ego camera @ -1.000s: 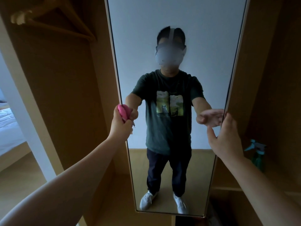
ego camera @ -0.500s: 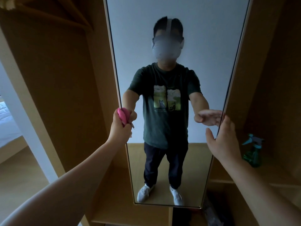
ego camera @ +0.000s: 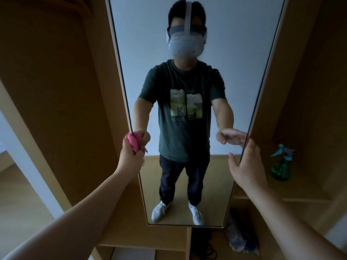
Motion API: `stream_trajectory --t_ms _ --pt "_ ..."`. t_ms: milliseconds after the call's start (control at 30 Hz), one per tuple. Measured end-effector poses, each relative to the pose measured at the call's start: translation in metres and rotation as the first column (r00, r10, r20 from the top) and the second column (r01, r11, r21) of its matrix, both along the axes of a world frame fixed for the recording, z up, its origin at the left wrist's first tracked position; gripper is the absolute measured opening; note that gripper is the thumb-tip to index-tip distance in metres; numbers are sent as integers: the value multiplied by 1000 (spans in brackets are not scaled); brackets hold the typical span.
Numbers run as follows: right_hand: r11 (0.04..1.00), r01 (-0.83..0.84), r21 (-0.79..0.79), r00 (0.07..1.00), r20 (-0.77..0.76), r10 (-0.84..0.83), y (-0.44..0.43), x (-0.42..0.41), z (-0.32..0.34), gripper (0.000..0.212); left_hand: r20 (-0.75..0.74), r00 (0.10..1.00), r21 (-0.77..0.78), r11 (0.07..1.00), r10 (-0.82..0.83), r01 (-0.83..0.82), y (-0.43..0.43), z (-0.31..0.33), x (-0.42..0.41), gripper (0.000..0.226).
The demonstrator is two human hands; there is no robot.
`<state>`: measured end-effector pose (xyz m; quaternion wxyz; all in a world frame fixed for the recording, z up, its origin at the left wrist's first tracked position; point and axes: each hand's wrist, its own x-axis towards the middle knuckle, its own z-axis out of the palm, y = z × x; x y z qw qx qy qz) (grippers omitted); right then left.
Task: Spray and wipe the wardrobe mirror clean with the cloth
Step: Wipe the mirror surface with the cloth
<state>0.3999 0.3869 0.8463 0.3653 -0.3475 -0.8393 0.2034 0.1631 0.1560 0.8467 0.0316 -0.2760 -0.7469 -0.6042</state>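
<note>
A tall narrow wardrobe mirror point(ego camera: 225, 53) stands in front of me between two wooden compartments and reflects a person. My left hand point(ego camera: 130, 156) is at the mirror's left edge, closed around a bunched pink cloth point(ego camera: 133, 142) that touches the glass there. At the mirror's right edge my right hand point(ego camera: 247, 166) rests flat against the frame, fingers extended and holding nothing. A green spray bottle point(ego camera: 281, 164) with a teal trigger head stands on the wooden shelf to the right of the mirror, apart from both hands.
Wooden wardrobe walls point(ego camera: 56, 91) flank the mirror on both sides. A wooden shelf point(ego camera: 304, 196) carries the bottle at right. Below the mirror lies a dark bundle with a grey cloth point(ego camera: 236, 239) and a cable. Pale floor point(ego camera: 18, 203) shows at far left.
The view has tilted downward, so the mirror's bottom edge and the lower compartment show more. Both hands stay at the mirror's edges, the left still gripping the pink cloth.
</note>
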Motion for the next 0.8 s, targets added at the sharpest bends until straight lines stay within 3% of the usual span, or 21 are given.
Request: stream_trajectory --t_ms 567,800 --pt "990 16 -144 985 175 9 -11 8 -42 80 53 998 -93 995 31 -26 -2 -51 1 39" --pt "982 23 -186 980 200 15 -12 8 -59 79 119 992 -120 993 33 -18 -1 -69 1 46"
